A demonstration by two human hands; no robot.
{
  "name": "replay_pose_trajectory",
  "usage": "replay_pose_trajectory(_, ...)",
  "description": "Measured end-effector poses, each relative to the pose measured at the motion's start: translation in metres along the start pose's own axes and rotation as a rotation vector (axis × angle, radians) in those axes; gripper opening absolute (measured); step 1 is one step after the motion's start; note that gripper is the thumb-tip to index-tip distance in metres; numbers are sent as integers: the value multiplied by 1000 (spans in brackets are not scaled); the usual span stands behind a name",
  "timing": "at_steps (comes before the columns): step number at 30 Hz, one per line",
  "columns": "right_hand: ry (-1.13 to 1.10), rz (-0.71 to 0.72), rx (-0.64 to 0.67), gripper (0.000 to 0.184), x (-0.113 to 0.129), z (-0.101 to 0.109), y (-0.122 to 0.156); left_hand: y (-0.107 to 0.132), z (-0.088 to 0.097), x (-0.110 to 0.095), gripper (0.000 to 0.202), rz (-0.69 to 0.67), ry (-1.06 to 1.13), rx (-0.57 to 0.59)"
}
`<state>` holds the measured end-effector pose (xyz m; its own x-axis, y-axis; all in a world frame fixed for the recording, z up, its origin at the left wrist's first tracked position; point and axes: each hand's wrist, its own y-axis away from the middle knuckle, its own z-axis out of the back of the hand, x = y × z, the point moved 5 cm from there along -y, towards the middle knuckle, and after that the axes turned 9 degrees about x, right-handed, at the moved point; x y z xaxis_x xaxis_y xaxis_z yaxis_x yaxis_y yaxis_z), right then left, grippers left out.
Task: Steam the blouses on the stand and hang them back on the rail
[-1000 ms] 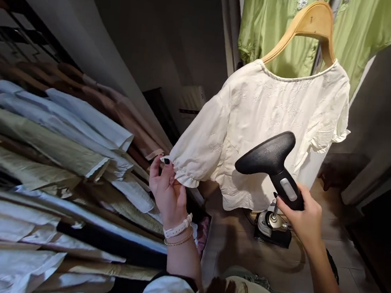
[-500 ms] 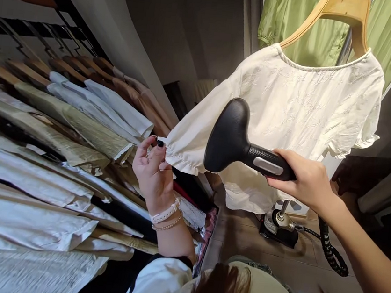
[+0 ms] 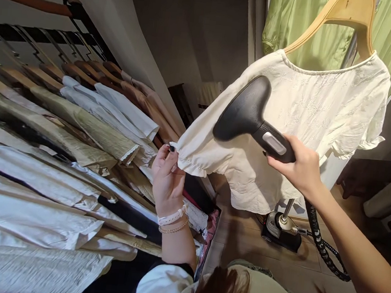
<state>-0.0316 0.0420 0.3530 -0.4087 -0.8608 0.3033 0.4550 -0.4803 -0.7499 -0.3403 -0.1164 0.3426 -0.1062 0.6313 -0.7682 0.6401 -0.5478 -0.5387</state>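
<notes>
A cream blouse hangs from a wooden hanger, its near sleeve drawn out toward the left. My left hand pinches the ruffled cuff of that sleeve between thumb and fingers. Wrapped around the handle of a black garment steamer head is my right hand. The steamer head lies over the upper part of the stretched sleeve, tilted up to the left; its face against the cloth is hidden, so I cannot tell whether it touches.
A rack of clothes on wooden hangers fills the left side. Behind the blouse hangs a green garment. On the wooden floor stands the steamer's base, with a black hose looping to its right.
The steamer head has moved up along the sleeve, away from the cuff toward the shoulder. My left hand still pinches the cuff, now slightly further right in view.
</notes>
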Motion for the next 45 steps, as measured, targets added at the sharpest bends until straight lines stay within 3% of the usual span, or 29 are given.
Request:
replay_pose_trajectory(5, -14, 66, 100, 44, 5, -13, -2, 2, -7, 8, 53, -7, 32, -70)
replay_pose_trajectory(10, 10, -51, -7, 45, 7, -14, -8, 6, -12, 10, 55, -17, 72, -103)
replay_pose_trajectory(15, -16, 22, 95, 46, 18, -23, -15, 5, -7, 9, 57, -55, -60, -119)
replay_pose_trajectory(20, 13, -77, -18, 46, 19, -25, -19, 2, -3, 9, 54, -100, -106, -75)
replay_pose_trajectory(25, 24, 4, 85, 45, 26, -36, -16, -1, 1, 9, 57, -98, -108, -96)
replay_pose_trajectory(28, 68, -56, 52, 46, 24, -35, -14, -3, 4, 11, 58, -95, -100, -98)
replay_pose_trajectory(33, 105, -21, 127, 43, 23, -40, -11, -7, 9, 14, 55, -104, -129, -104)
replay_pose_trajectory(36, 103, -89, 62, 43, 19, -42, -6, -9, 12, 17, 54, -100, -122, -103)
replay_pose_trajectory(41, 56, -27, 126, 39, 18, -54, 4, -11, 13, 19, 51, -95, -84, -110)
replay_pose_trajectory(45, 86, -115, 79, 42, 6, -52, 14, -14, 12, 22, 51, -80, -36, -111)
